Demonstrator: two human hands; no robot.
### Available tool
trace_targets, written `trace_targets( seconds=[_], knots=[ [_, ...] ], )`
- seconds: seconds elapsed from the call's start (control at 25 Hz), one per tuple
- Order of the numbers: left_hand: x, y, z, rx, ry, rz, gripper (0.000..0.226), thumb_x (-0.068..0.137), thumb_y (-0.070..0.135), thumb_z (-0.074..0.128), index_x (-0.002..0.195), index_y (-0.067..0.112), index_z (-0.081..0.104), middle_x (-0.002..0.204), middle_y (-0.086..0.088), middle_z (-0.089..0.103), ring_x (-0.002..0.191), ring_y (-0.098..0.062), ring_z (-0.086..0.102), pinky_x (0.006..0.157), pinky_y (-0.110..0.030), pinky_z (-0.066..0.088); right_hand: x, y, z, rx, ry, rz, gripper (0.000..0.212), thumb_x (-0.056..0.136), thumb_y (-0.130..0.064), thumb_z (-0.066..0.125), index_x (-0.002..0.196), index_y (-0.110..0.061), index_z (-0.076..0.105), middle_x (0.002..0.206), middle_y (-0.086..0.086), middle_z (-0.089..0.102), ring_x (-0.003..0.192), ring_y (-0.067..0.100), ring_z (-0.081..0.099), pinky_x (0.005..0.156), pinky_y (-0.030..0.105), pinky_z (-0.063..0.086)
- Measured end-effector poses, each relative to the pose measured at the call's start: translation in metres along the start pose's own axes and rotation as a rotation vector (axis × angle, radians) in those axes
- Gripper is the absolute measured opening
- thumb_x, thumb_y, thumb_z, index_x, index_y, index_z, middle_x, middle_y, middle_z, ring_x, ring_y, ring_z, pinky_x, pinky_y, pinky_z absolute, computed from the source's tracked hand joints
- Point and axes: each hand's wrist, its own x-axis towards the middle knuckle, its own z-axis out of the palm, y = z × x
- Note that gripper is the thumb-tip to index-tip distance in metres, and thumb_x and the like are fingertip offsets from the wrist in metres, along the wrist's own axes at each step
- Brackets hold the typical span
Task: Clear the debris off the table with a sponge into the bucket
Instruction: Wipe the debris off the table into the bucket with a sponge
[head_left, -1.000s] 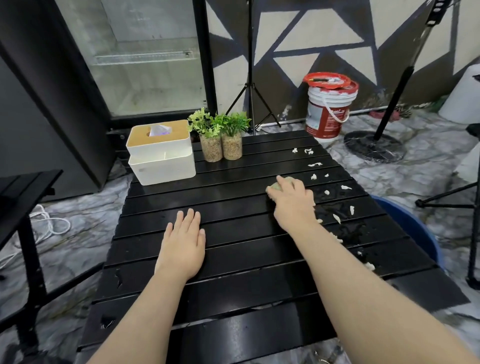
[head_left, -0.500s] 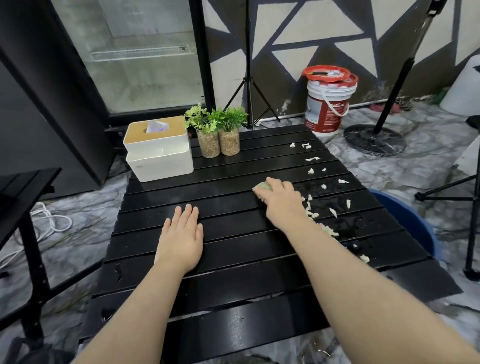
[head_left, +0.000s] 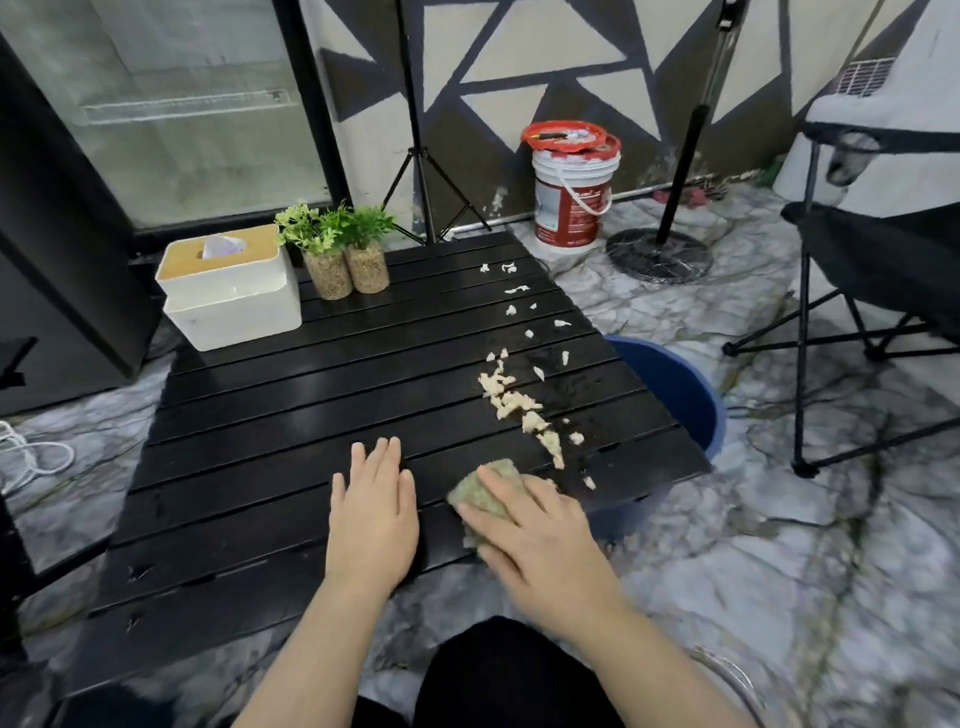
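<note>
My right hand presses a greenish sponge flat on the near right part of the black slatted table. A line of pale debris bits runs from the table's far right edge down to just ahead of the sponge. A blue bucket stands on the floor against the table's right edge, partly hidden under it. My left hand lies flat on the table, fingers together, just left of the sponge, holding nothing.
A white tissue box and two small potted plants stand at the table's far left. On the floor behind are a white and red paint bucket, a tripod and a lamp stand base. A black folding chair is at the right.
My right hand has dragged the sponge from the table's middle back to the near right edge, leaving the debris gathered in a line. The view has shifted right and back; my left hand stays flat.
</note>
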Motion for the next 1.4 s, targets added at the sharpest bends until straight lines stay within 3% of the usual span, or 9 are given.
trace_targets(
  seconds=[0.2,0.32,0.44,0.56,0.68,0.8,1.12,1.28,1.4],
  knots=[
    [-0.006,0.004,0.023,0.220,-0.021,0.048,0.052,0.098,0.034,0.011,0.148,0.020,0.005,0.158,0.005,-0.001,0.146,-0.016,-0.008,0.120,-0.039,0.001,0.013,0.050,0.000,-0.040,0.013,0.037,0.053,0.065,-0.006,0.074,0.108,-0.036,0.066,0.127,-0.004,0.060,0.105,0.029,0.056,0.075,0.044,0.048],
    [-0.008,0.002,0.024,0.247,-0.015,0.063,0.059,0.091,0.040,0.000,0.147,0.021,0.004,0.158,0.006,-0.001,0.146,-0.016,-0.009,0.120,-0.038,0.000,0.067,0.087,-0.007,-0.069,-0.036,0.123,0.052,0.075,0.003,0.064,0.113,-0.033,0.065,0.136,-0.003,0.053,0.113,0.032,0.049,0.089,0.047,0.043],
    [-0.008,0.004,0.023,0.218,-0.004,0.054,0.063,0.087,0.041,-0.001,0.147,0.022,0.006,0.158,0.007,-0.001,0.145,-0.014,-0.009,0.120,-0.037,-0.002,0.104,0.093,-0.024,0.059,-0.049,0.183,0.044,0.090,-0.001,0.049,0.122,-0.031,0.060,0.143,-0.004,0.043,0.120,0.026,0.036,0.107,0.037,0.029],
    [-0.006,0.006,0.023,0.199,-0.002,0.052,0.053,0.097,0.036,0.008,0.148,0.023,0.005,0.158,0.007,-0.001,0.145,-0.014,-0.010,0.120,-0.037,-0.003,0.084,0.073,-0.038,0.196,0.031,0.121,0.039,0.092,-0.001,0.048,0.120,-0.025,0.062,0.139,-0.005,0.047,0.118,0.022,0.038,0.104,0.019,0.021],
    [-0.006,0.004,0.023,0.197,-0.008,0.048,0.052,0.097,0.034,0.012,0.147,0.023,0.006,0.158,0.007,0.000,0.145,-0.014,-0.009,0.120,-0.037,-0.004,0.046,0.053,-0.021,0.113,0.002,-0.012,0.031,0.087,-0.020,0.050,0.112,-0.030,0.066,0.131,-0.005,0.056,0.107,0.026,0.049,0.095,0.038,0.038],
    [-0.007,0.005,0.023,0.198,-0.014,0.047,0.052,0.097,0.034,0.013,0.147,0.022,0.006,0.158,0.007,0.000,0.145,-0.014,-0.009,0.120,-0.038,-0.003,0.045,0.056,0.005,-0.128,0.032,-0.020,0.033,0.081,-0.041,0.043,0.103,-0.041,0.066,0.126,-0.011,0.060,0.102,0.021,0.044,0.089,0.043,0.040],
    [-0.006,0.003,0.027,0.229,0.018,0.060,0.081,0.074,0.048,-0.016,0.147,0.024,0.008,0.158,0.008,0.002,0.146,-0.014,-0.007,0.119,-0.037,-0.003,0.101,0.064,0.015,-0.014,0.043,-0.090,0.031,0.087,-0.032,0.041,0.097,-0.030,0.071,0.115,-0.009,0.066,0.103,0.020,0.045,0.087,0.044,0.045],
    [-0.004,0.005,0.025,0.208,0.010,0.051,0.073,0.080,0.046,-0.010,0.147,0.024,0.008,0.158,0.008,0.002,0.145,-0.013,-0.008,0.119,-0.037,-0.004,0.096,0.058,-0.030,0.260,0.150,0.000,0.027,0.091,-0.024,0.047,0.104,-0.020,0.070,0.114,-0.003,0.065,0.099,0.020,0.051,0.096,0.014,0.031],
    [-0.005,0.006,0.023,0.202,-0.010,0.042,0.058,0.091,0.040,0.001,0.147,0.024,0.007,0.158,0.008,0.000,0.145,-0.013,-0.010,0.120,-0.037,-0.005,0.077,0.052,-0.078,0.402,0.117,0.088,0.023,0.092,-0.013,0.053,0.105,-0.024,0.069,0.110,-0.016,0.061,0.102,0.008,0.046,0.090,0.001,0.024]
  ],
)
